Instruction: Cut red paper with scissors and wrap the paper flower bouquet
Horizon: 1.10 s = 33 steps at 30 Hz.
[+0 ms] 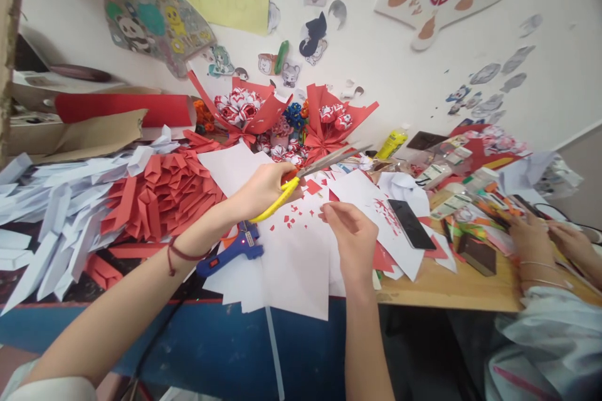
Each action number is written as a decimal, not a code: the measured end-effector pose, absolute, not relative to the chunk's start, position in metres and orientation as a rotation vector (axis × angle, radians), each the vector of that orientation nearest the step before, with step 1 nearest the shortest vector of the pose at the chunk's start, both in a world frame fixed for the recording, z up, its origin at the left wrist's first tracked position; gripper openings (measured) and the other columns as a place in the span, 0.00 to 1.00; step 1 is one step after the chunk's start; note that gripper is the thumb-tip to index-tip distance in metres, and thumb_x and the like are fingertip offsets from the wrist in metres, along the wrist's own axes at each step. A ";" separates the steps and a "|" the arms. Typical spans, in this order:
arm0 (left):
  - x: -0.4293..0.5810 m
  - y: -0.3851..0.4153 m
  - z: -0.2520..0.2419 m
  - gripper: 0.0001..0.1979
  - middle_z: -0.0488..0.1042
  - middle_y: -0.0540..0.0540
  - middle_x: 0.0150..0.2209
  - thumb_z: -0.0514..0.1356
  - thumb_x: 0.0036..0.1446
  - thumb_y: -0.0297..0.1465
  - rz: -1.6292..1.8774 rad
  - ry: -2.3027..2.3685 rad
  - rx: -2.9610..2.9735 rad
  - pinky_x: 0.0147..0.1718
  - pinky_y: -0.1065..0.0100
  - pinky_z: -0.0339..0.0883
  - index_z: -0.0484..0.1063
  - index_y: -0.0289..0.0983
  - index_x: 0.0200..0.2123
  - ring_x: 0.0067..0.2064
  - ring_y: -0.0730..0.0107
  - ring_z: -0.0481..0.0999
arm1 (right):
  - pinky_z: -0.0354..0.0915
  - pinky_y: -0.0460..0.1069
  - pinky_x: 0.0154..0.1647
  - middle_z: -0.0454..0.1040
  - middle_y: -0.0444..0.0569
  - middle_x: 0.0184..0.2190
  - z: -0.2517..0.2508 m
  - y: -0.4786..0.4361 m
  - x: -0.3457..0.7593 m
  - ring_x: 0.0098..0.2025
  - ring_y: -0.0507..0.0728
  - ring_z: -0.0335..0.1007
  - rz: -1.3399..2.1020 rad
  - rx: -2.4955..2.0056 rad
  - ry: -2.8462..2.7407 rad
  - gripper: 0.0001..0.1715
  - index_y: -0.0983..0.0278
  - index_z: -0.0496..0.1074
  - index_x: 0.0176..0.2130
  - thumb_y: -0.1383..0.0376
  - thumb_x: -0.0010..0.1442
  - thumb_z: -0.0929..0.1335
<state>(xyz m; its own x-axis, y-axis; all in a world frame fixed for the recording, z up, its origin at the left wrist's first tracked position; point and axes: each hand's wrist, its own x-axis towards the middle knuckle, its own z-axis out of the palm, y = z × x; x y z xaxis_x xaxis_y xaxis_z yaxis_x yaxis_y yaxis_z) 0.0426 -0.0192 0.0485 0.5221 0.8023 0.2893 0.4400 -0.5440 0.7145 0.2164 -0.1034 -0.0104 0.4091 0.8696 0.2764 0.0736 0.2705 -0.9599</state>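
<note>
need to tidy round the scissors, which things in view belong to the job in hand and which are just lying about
In the job, it seems:
scissors, held in the left hand
red paper scraps
white sheets beneath the scraps

Probably just lying about:
black phone, screen dark
yellow bottle
red roll

Head view: we look forward and down from the wearer's head, close above the left hand [268, 187] and right hand [353, 237], toward the wall [414, 88] beyond the tabletop [423, 293].
</note>
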 end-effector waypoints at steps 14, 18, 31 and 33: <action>0.090 0.017 0.003 0.13 0.75 0.45 0.26 0.53 0.58 0.35 0.157 0.994 2.479 0.24 0.70 0.52 0.71 0.34 0.26 0.24 0.73 0.66 | 0.72 0.50 0.32 0.78 0.49 0.30 -0.061 -0.112 0.226 0.28 0.54 0.74 0.627 -1.335 -0.688 0.19 0.66 0.76 0.37 0.54 0.53 0.74; 0.094 0.018 -0.004 0.14 0.76 0.42 0.28 0.53 0.59 0.36 0.127 1.026 2.516 0.26 0.69 0.53 0.70 0.33 0.27 0.27 0.70 0.67 | 0.72 0.51 0.33 0.78 0.50 0.30 -0.060 -0.112 0.226 0.28 0.55 0.74 0.628 -1.351 -0.682 0.19 0.66 0.76 0.37 0.54 0.53 0.74; 0.094 0.014 -0.002 0.13 0.74 0.43 0.28 0.52 0.58 0.37 0.134 1.043 2.581 0.26 0.68 0.50 0.69 0.36 0.28 0.27 0.67 0.67 | 0.72 0.52 0.36 0.78 0.50 0.31 -0.062 -0.115 0.228 0.31 0.56 0.75 0.650 -1.359 -0.737 0.18 0.66 0.76 0.38 0.54 0.54 0.73; 0.092 0.014 0.002 0.13 0.72 0.45 0.26 0.52 0.58 0.37 0.156 1.015 2.577 0.26 0.68 0.49 0.67 0.36 0.26 0.25 0.70 0.63 | 0.72 0.53 0.36 0.78 0.50 0.32 -0.062 -0.115 0.228 0.32 0.57 0.76 0.649 -1.361 -0.740 0.18 0.66 0.76 0.38 0.54 0.54 0.73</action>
